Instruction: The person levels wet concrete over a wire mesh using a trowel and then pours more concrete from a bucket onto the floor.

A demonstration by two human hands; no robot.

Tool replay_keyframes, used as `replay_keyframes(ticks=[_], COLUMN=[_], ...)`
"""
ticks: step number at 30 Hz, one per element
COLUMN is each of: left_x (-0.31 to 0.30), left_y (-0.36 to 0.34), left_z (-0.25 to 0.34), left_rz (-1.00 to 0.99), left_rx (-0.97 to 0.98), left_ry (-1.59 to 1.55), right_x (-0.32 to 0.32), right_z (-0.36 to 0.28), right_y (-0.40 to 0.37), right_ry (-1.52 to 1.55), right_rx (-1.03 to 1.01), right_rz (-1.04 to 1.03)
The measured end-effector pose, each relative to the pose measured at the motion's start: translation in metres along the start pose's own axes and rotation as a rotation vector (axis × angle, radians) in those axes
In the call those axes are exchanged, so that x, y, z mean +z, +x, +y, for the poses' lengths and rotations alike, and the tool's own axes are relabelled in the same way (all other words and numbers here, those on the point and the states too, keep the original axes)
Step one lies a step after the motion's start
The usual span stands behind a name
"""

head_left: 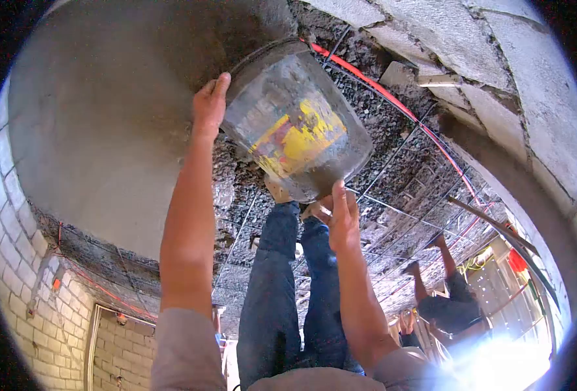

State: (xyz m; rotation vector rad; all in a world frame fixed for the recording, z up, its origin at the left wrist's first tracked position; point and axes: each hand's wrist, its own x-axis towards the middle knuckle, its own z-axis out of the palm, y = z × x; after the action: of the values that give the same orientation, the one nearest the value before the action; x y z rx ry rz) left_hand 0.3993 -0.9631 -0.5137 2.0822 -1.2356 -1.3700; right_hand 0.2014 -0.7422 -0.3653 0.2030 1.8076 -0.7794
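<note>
A grey, dirty bucket (298,124) with a worn yellow label is tipped over, its mouth toward the upper left. My left hand (211,104) grips the bucket's rim side, thumb on top. At the bucket's lower end, my right hand (342,212) holds the base edge. Smooth wet concrete (99,130) spreads over the upper left and meets the bucket's mouth. Rough dark gravel (393,163) with thin metal bars lies under and beside the bucket. Whatever is inside the bucket is hidden.
A red tube (367,79) crosses the gravel along the right. Block walls rise at the left (14,228) and upper right (458,49). Another person (455,300) stands at the lower right. My legs (269,293) are below the bucket, near the bars.
</note>
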Motion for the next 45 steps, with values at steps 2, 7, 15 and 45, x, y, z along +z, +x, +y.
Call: replay_keyframes(ticks=[2,7,15,45], left_x=[-0.006,-0.016,-0.025,-0.006], left_y=[0.008,0.042,0.045,-0.078], left_z=[0.001,-0.006,-0.004,-0.030], left_rz=[0.001,0.012,-0.034,0.012], left_rx=[-0.005,-0.041,-0.144,-0.419], left_ry=[-0.055,-0.029,-0.183,-1.359], right_x=[0.006,0.004,-0.011,-0.058], right_z=[-0.009,-0.010,0.087,-0.179], right_y=[-0.009,-0.009,0.167,0.083], right_ry=[-0.086,-0.092,0.709,-0.156], right_rx=[0.003,-0.059,0.126,-0.624], right_rz=[-0.128,-0.260,-0.214,-0.159])
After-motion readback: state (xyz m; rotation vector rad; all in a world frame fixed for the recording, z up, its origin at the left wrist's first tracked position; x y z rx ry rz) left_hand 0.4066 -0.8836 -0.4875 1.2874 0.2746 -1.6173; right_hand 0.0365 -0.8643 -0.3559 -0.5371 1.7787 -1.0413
